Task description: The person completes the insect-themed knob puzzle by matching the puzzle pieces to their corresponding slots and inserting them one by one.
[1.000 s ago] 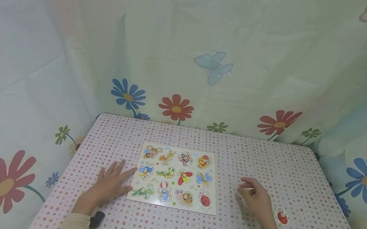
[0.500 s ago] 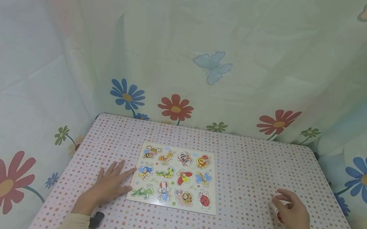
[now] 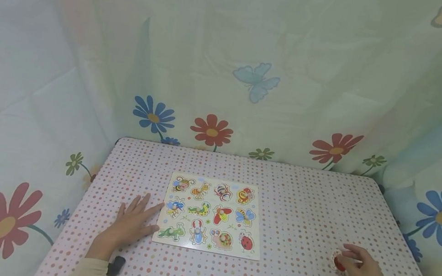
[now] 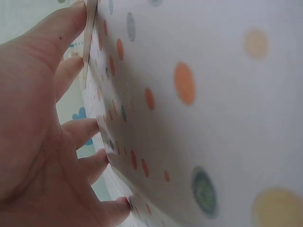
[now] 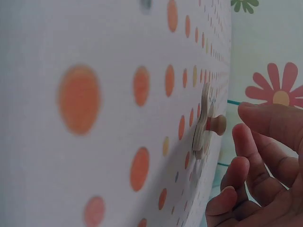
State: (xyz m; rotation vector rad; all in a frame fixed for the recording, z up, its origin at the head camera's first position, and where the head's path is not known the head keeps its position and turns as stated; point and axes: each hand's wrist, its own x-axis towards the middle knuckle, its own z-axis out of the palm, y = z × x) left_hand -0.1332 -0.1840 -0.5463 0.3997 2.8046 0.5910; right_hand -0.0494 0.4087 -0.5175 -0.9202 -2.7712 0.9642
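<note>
A wooden peg puzzle board (image 3: pixel 236 237) with several insect pictures lies flat on the dotted tablecloth. My left hand (image 3: pixel 129 223) rests to its left, fingers spread, with the thumb and index fingertips at its edge. In the left wrist view, the thumb (image 4: pixel 57 33) meets the edge of the board (image 4: pixel 89 38), and the other fingertips touch the cloth. A loose ladybug puzzle piece (image 3: pixel 339 264) lies at the right. My right hand (image 3: pixel 363 271) hovers beside it, partly covering it in the head view. In the right wrist view, the bent fingers are apart from the piece's wooden knob (image 5: pixel 218 125).
The pink-dotted tablecloth (image 3: pixel 300 198) covers the table. Behind and at both sides hangs a curtain (image 3: pixel 295 73) printed with flowers and butterflies. A black wrist-camera mount (image 3: pixel 116 265) sits at the left wrist.
My right hand has moved right, from beside the board to over the loose ladybug piece, then slightly back toward me. My left hand and the board stay in place.
</note>
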